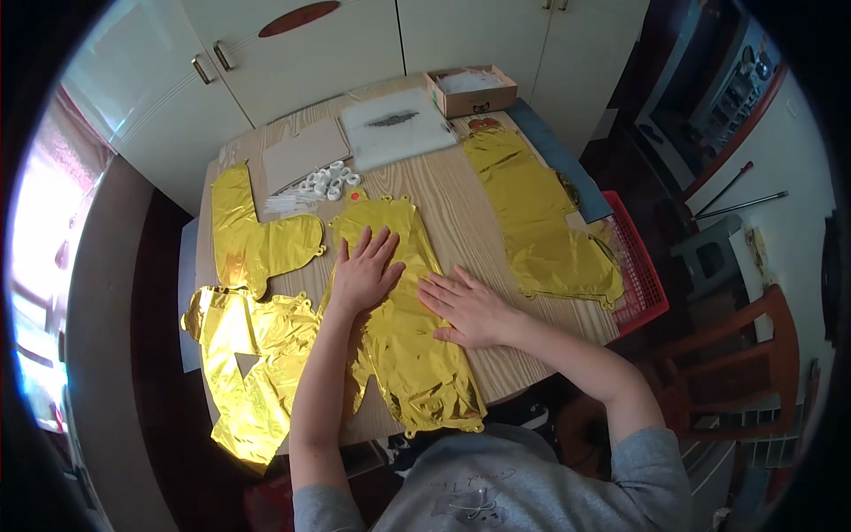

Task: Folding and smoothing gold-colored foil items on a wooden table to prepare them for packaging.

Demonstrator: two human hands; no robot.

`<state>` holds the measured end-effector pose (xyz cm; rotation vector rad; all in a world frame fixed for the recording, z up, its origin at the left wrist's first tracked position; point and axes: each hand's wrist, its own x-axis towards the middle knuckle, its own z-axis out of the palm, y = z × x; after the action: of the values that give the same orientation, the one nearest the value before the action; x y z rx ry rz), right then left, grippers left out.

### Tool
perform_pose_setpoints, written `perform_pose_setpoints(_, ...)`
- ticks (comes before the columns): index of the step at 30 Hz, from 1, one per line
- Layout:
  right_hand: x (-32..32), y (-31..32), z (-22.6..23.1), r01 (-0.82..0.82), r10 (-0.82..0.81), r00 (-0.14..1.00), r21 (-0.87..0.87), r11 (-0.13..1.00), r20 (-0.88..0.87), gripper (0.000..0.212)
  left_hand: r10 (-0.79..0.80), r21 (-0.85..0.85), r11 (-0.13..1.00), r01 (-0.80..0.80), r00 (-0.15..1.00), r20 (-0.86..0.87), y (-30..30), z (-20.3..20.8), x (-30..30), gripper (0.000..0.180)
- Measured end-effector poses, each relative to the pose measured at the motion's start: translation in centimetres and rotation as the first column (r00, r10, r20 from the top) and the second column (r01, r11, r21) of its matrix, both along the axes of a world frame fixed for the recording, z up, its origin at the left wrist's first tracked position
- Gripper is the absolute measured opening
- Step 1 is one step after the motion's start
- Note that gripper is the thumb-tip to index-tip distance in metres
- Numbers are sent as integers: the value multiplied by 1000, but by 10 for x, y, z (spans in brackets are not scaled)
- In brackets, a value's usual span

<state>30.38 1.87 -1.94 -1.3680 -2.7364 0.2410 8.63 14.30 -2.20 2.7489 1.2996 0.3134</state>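
A flat gold foil balloon [417, 355] lies lengthwise in front of me, its near end creased by the table's front edge. My left hand [364, 273] rests flat on its upper part, fingers stretched away from me. From the right, my right hand [465, 308] reaches in, palm down with spread fingers, its fingertips on the balloon's right edge. Another gold foil balloon [266, 232] lies at the far left, and a shiny gold one [275, 350] with a triangular gap sits nearer me, partly behind my left forearm. A further gold foil balloon [536, 213] lies to the right.
White rings [330, 180] and thin white sticks [288, 202] lie behind the balloons. Farther back are a beige sheet [304, 152], a clear plastic packet [397, 129] and an open cardboard box [471, 91]. A red basket [643, 266] stands beside the table's right edge, near a wooden chair [753, 355].
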Motion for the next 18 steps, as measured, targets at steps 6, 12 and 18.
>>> perform_pose_setpoints(6,9,-15,6,111,-117,962,-37,993,-249,67,-12,4,1000,12,1000,26,2,-2,-2,55)
perform_pose_setpoints(12,-1,-63,10,-75,74,960,8,997,-271,58,-10,-9,1000,10,999,51,3,-6,-2,52)
perform_pose_setpoints(18,6,-67,-1,-35,37,963,12,999,-267,51,-7,-56,998,15,991,131,2,-6,-7,53)
